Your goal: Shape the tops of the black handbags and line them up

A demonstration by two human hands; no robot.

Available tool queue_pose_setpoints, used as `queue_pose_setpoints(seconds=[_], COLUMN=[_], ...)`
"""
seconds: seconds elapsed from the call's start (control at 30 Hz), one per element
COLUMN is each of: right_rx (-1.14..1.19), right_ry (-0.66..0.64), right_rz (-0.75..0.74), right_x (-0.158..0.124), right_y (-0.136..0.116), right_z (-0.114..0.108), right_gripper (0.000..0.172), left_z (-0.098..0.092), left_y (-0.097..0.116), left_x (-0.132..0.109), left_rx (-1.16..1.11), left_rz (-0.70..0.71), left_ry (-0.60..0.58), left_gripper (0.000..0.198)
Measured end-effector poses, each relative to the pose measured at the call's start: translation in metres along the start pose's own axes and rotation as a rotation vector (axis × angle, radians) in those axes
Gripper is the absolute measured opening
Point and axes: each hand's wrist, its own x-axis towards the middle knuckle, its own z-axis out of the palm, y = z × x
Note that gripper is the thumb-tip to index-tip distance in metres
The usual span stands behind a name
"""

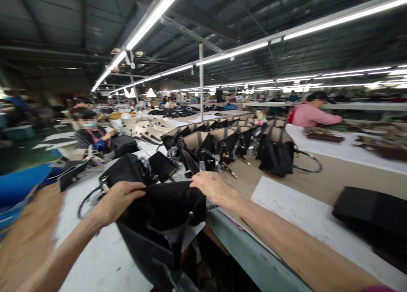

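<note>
A black handbag (162, 224) hangs between my hands over the front edge of the worktable, its upper edge pulled straight. My left hand (122, 198) pinches that edge at its left end. At the right end, my right hand (211, 186) has its fingers closed over the same edge. A small metal stud shows on the bag's right side, and its lower part falls into shadow. Just behind my left hand lies another black bag (122, 173) with a looped handle (85, 203). A flat black piece (162, 165) rests beyond the held edge.
Rows of black bags with beige insides (222, 137) stand farther back on the table. One bag (276, 154) trails a handle to the right. Dark stacked pieces (375, 215) lie on the right. Co-workers sit at left (90, 131) and right (313, 112). White paper (286, 203) covers part of the tabletop.
</note>
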Motion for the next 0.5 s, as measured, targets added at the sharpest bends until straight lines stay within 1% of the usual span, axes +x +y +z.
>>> queue_pose_setpoints(seconds=[0.03,0.1,0.2,0.27,0.33,0.4,0.47,0.5], right_rx=[0.002,0.006,0.009,0.007,-0.026,-0.062,-0.046,-0.010], right_ry=[-0.008,0.001,-0.068,-0.130,-0.169,-0.163,-0.138,-0.140], right_rz=[0.028,0.073,0.092,0.131,0.182,0.190,0.150,0.125], right_x=[-0.001,-0.002,-0.009,-0.015,-0.016,-0.008,0.010,0.022], right_y=[-0.003,-0.008,-0.016,-0.025,-0.037,-0.049,-0.058,-0.061], right_z=[-0.002,-0.006,-0.015,-0.024,-0.030,-0.032,-0.027,-0.022], right_gripper=[0.036,0.037,0.040,0.042,0.041,0.031,0.014,0.012], left_z=[-0.003,-0.007,-0.012,-0.011,-0.008,-0.001,0.008,0.012], left_y=[0.008,0.016,0.013,0.011,0.014,0.020,0.028,0.032], left_x=[-0.002,-0.005,-0.009,-0.010,-0.007,0.001,0.011,0.015], left_rx=[-0.008,-0.021,-0.060,-0.096,-0.131,-0.153,-0.167,-0.174], left_rz=[0.033,0.043,0.034,0.063,0.108,0.152,0.197,0.219], left_ry=[-0.038,-0.052,-0.029,-0.025,-0.035,-0.064,-0.103,-0.117], left_gripper=[0.027,0.026,0.024,0.022,0.021,0.020,0.021,0.021])
